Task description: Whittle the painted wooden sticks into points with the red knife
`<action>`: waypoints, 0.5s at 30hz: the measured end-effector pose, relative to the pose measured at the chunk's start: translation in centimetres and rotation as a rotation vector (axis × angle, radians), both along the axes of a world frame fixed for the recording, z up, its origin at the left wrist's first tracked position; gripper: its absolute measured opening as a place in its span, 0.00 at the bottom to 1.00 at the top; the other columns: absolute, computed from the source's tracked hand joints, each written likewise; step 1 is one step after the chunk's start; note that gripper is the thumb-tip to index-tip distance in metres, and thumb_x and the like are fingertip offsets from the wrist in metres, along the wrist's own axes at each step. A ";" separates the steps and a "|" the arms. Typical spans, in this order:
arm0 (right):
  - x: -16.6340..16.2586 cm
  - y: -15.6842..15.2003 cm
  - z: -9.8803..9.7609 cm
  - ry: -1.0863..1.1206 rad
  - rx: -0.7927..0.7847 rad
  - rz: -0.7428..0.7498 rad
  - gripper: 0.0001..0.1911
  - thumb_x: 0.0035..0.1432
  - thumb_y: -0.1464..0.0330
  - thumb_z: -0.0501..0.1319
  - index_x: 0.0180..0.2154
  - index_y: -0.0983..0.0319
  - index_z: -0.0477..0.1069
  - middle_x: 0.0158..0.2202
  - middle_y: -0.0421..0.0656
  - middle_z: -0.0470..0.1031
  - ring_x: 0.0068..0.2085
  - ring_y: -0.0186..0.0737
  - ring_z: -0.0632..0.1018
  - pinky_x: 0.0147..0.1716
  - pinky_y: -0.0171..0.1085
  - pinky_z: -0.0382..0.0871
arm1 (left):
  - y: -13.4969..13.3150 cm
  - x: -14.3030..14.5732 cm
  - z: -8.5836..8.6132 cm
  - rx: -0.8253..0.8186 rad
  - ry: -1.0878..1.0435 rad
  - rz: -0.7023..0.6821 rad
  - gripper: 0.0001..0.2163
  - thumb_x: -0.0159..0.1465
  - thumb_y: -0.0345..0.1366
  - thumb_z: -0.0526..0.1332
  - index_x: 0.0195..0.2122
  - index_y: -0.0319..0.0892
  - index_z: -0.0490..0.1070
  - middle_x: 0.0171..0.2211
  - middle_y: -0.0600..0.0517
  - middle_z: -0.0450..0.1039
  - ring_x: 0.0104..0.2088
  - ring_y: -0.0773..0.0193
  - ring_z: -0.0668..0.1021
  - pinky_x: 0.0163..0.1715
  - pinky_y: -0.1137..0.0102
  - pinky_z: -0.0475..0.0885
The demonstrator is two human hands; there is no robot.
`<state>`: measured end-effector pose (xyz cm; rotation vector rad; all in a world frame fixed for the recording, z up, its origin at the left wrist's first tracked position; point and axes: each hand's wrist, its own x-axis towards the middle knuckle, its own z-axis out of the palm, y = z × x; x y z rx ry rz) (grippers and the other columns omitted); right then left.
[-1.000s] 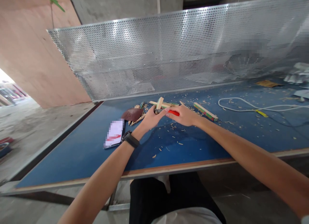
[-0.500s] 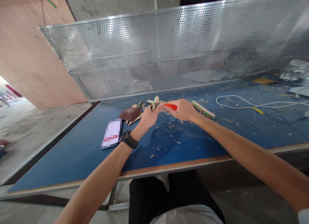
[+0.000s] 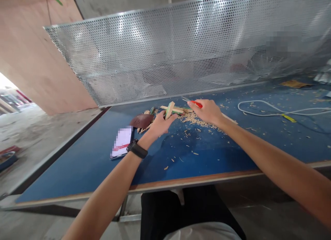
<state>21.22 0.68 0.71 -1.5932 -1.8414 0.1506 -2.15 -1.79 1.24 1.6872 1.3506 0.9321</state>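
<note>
My left hand (image 3: pixel 160 123) is closed around a short wooden stick (image 3: pixel 169 110) with green on its side, tilted upward. My right hand (image 3: pixel 207 111) grips a red-handled carving knife (image 3: pixel 198 104), its thin metal blade pointing left and away from the wood. Behind the held stick, more wooden strips with green edges (image 3: pixel 183 110) lie on the blue table. Pale wood shavings (image 3: pixel 192 120) are heaped below and between the hands. Beside my left hand is a brown sheet, perhaps sandpaper (image 3: pixel 141 121), over some thin sticks.
A phone (image 3: pixel 121 142) with a lit screen lies left of my wrist. A white cable (image 3: pixel 261 101) with a yellow tag (image 3: pixel 289 118) loops on the right. A perforated metal panel (image 3: pixel 155 57) stands along the back edge. The blue table (image 3: pixel 85 167) ends near my lap.
My right hand has moved right with the knife, apart from my left hand, uncovering the blade and the shavings pile. The left hand still holds the stick. The view has shifted slightly.
</note>
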 end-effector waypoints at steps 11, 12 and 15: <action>-2.9 -2.4 -0.4 -0.039 0.026 0.352 0.32 0.69 0.42 0.52 0.52 0.55 0.83 0.31 0.44 0.81 0.31 0.45 0.76 0.33 0.43 0.63 | 0.6 -0.2 -0.3 -0.070 -0.064 -0.033 0.06 0.72 0.37 0.60 0.41 0.44 0.63 0.22 0.60 0.60 0.18 0.72 0.66 0.19 0.73 0.58; -2.9 -2.4 -0.5 -0.043 0.025 0.375 0.32 0.69 0.42 0.52 0.54 0.56 0.82 0.32 0.44 0.82 0.31 0.45 0.76 0.33 0.44 0.64 | 0.7 -0.2 -0.3 -0.073 -0.082 -0.030 0.05 0.71 0.35 0.60 0.41 0.44 0.63 0.22 0.61 0.59 0.19 0.73 0.65 0.20 0.73 0.59; -2.9 -2.3 -0.7 -0.062 0.033 0.433 0.32 0.69 0.42 0.52 0.52 0.56 0.83 0.35 0.45 0.83 0.34 0.46 0.78 0.36 0.44 0.66 | 0.9 -0.2 -0.5 -0.074 -0.072 -0.007 0.05 0.69 0.31 0.60 0.42 0.43 0.64 0.23 0.61 0.58 0.19 0.73 0.64 0.20 0.73 0.58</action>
